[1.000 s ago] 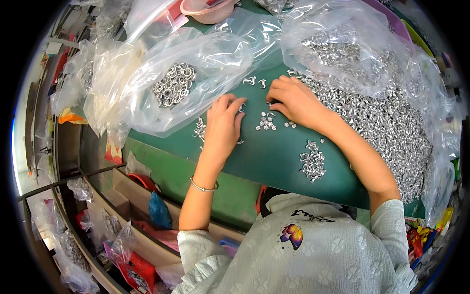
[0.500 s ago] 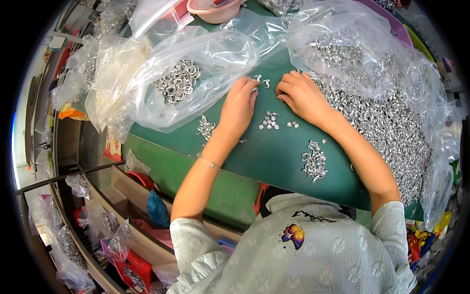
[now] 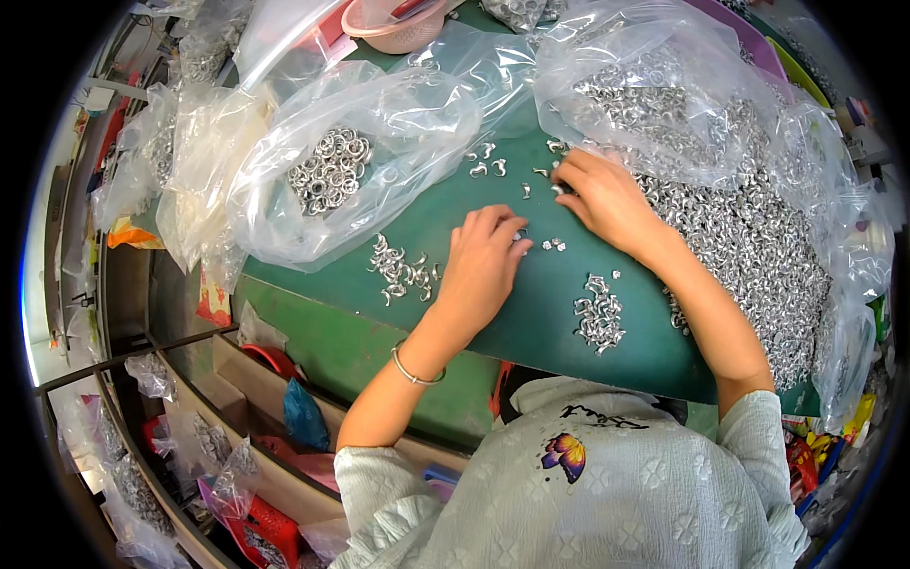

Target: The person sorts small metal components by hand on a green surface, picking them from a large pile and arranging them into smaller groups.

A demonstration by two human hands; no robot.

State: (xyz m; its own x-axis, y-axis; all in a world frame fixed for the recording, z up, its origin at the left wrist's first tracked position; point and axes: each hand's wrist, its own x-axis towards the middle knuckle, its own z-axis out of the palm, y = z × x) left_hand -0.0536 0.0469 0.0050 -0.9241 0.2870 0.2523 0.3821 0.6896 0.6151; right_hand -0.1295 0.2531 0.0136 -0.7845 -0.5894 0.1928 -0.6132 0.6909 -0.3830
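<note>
My left hand [image 3: 482, 264] is over the green tabletop, thumb and fingers curled together at a group of tiny silver flower-shaped pieces [image 3: 554, 245]. Its fingers hide most of that group and whatever is between them. To the right, my right hand [image 3: 605, 201] has bent fingers closed at a small curved metal piece [image 3: 558, 190], beside the big heap of curved silver pieces [image 3: 749, 256]. A few loose curved pieces [image 3: 499, 168] lie between the hands and the bags. Small piles of curved pieces sit left of my left hand [image 3: 403, 270] and near the front edge [image 3: 599, 318].
A clear plastic bag [image 3: 408, 123] with silver rings [image 3: 330, 171] lies at left. Another clear bag [image 3: 645, 57] covers part of the heap. A pink basket [image 3: 393, 33] stands at the back. Below left is a divided wooden shelf [image 3: 270, 408] with bagged parts.
My left hand has moved nearer and slightly right, from the loose curved pieces to the flower-shaped ones. More curved pieces lie loose on the table. My right hand has moved slightly right and nearer.
</note>
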